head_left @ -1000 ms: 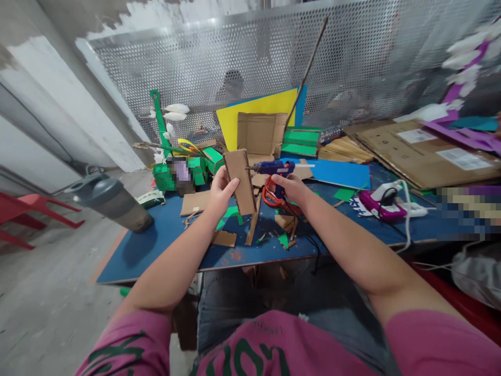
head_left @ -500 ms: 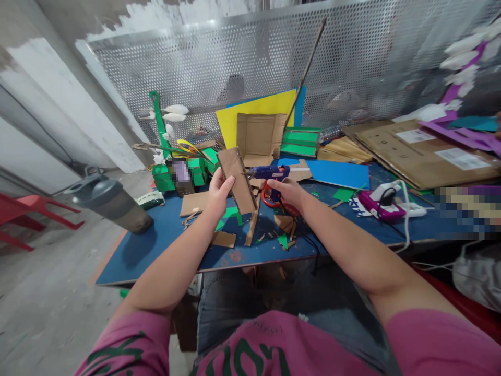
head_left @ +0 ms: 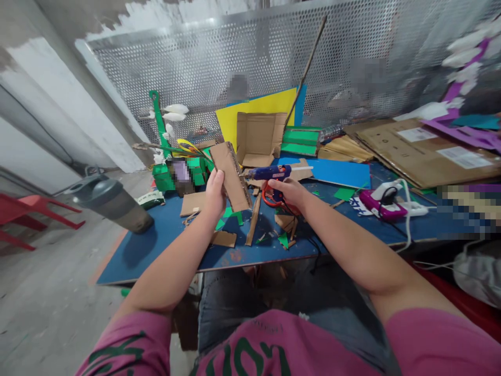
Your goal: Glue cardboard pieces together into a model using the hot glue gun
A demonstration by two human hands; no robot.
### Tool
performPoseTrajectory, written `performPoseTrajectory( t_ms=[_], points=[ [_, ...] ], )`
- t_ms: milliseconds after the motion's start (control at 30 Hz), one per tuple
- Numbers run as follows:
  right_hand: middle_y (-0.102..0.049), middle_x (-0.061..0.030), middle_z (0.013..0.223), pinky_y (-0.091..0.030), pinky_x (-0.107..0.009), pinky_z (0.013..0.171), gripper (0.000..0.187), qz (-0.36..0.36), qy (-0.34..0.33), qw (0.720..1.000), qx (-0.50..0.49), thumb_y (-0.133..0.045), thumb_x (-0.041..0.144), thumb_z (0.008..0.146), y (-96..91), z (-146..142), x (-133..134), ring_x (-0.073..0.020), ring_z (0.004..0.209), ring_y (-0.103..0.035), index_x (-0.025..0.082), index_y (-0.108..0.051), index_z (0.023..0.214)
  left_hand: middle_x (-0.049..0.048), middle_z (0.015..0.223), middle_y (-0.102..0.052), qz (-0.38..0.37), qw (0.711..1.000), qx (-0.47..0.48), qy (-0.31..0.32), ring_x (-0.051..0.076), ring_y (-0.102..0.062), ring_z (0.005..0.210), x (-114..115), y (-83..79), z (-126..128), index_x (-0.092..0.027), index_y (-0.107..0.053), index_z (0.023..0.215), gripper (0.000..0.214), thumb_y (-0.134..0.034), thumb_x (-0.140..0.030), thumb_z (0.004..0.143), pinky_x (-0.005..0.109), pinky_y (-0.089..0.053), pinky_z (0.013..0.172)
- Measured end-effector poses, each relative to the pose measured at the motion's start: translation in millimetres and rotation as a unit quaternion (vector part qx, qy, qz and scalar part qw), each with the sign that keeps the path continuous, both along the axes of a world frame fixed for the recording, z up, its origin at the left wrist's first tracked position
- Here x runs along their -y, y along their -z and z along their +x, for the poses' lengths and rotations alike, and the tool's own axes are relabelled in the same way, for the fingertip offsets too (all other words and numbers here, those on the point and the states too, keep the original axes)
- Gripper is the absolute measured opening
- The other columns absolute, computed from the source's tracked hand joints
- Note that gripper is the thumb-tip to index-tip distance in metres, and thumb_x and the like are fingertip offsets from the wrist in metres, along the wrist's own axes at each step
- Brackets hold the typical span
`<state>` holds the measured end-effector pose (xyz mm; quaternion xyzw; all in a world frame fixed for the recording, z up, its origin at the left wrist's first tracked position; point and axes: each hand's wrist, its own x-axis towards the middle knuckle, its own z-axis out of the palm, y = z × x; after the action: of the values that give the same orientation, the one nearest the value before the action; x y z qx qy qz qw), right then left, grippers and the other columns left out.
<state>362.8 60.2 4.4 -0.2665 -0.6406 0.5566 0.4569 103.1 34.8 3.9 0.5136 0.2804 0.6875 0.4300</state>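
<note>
My left hand (head_left: 216, 194) grips a rectangular cardboard piece (head_left: 230, 175) by its left side, thumb on the near face, the piece tilted above the table. Closed round the handle of a blue and orange hot glue gun (head_left: 270, 173) is my right hand (head_left: 288, 193). The gun's nozzle points left at the corrugated right edge of the cardboard; whether it touches cannot be made out. A white glue stick (head_left: 303, 168) juts from the gun's rear. Behind the hands stands an open cardboard box (head_left: 260, 137), leaning near a yellow sheet (head_left: 227, 121).
Cardboard and green scraps (head_left: 284, 240) litter the blue table (head_left: 164, 250). On the left stand a grey shaker bottle (head_left: 111, 201) and a green construction (head_left: 162, 177). A purple power strip (head_left: 381, 205) with cords and flattened cardboard (head_left: 395, 151) lie on the right.
My left hand has shifted the cardboard piece slightly left and up, turning its corrugated edge more into view. The glue gun stays nearly in place, its nozzle now at that edge.
</note>
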Motion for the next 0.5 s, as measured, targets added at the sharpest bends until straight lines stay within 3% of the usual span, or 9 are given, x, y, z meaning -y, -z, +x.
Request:
performPoseTrajectory(
  t_ms=[200, 500],
  points=[
    [-0.068, -0.0024, 0.068, -0.047, -0.028, 0.055, 0.049, -0.035, 0.027, 0.998, -0.046, -0.091, 0.067, 0.077, -2.0, 0.1, 3.4, -0.0164, 0.060, -0.061, 0.020, -0.085, 0.086, 0.0108, 0.124, -0.083, -0.059, 0.998, 0.001, 0.028, 0.035, -0.080, 0.123, 7.2, -6.3, 0.8, -0.021, -0.067, 0.133, 0.071, -0.060, -0.083, 0.099, 0.050, -0.065, 0.106],
    [-0.070, -0.0029, 0.067, -0.046, -0.028, 0.052, 0.049, -0.044, 0.019, 0.997, -0.060, -0.094, 0.066, 0.074, -10.7, -2.8, 12.6, -0.0151, 0.057, -0.060, 0.020, -0.082, 0.083, 0.0093, 0.129, -0.081, -0.047, 0.998, 0.035, -0.016, 0.032, -0.077, 0.130, 8.4, -13.7, 6.1, -0.024, -0.072, 0.126, 0.060, -0.075, -0.074, 0.093, 0.045, -0.065, 0.110]
  ],
)
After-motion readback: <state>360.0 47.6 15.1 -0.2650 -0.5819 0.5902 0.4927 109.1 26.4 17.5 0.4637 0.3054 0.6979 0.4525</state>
